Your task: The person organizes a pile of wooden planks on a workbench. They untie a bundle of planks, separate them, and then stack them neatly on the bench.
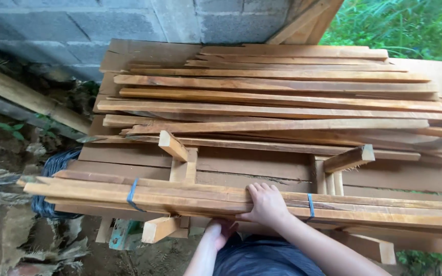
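A long bundle of wooden slats [103, 193] lies across the near edge of a stack of boards, bound by two blue straps [132, 194]. My right hand [267, 205] lies over the top of the bundle near its middle, fingers wrapped across the upper slats. My left hand [219, 229] reaches under the bundle just left of the right hand, with its fingers hidden beneath the wood. Short wooden blocks [173, 145] stick up behind the bundle.
A loose pile of long slats [272, 97] covers wide boards [257, 164] further back. A grey block wall [78, 25] stands behind. At the left are a leaning plank [26, 97], a dark coil [52, 168] and stony ground. Green plants [410, 25] grow at the back right.
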